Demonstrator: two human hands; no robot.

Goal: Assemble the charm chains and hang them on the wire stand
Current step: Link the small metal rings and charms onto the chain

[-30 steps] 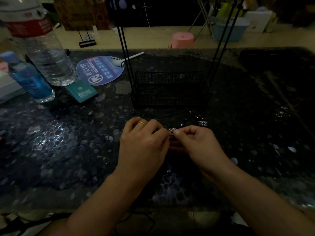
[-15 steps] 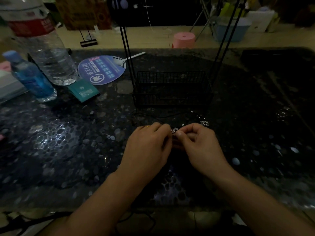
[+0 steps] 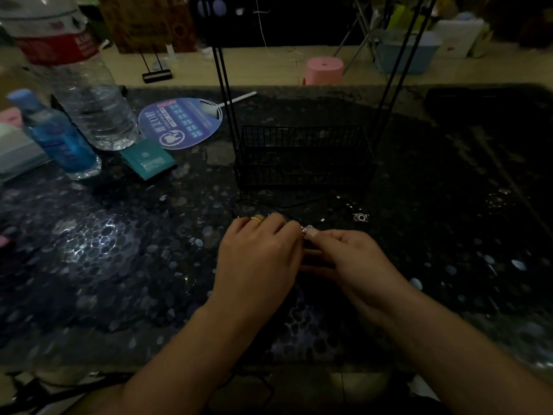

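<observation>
Both hands meet low over the dark patterned table. My left hand (image 3: 257, 253), with a gold ring on one finger, and my right hand (image 3: 350, 256) pinch a small silver charm (image 3: 307, 228) between their fingertips. A thin dark cord (image 3: 287, 208) lies on the table just beyond the hands, hard to trace in the dim light. A small silver camera-shaped charm (image 3: 361, 217) and a few tiny silver pieces (image 3: 347, 204) lie loose to the right of the cord. The black wire stand (image 3: 302, 157), a mesh basket with tall thin uprights, stands right behind them.
At the left stand a large clear water bottle (image 3: 89, 94) and a small blue bottle (image 3: 59, 139). A blue round fan (image 3: 182, 122) and a teal packet (image 3: 148, 158) lie beside them. A pink stool (image 3: 324, 70) and a blue bin (image 3: 407, 53) are on the floor beyond.
Both hands stay together on the charm with only slight finger shifts. The left hand has turned a little, so its ring shows differently.
</observation>
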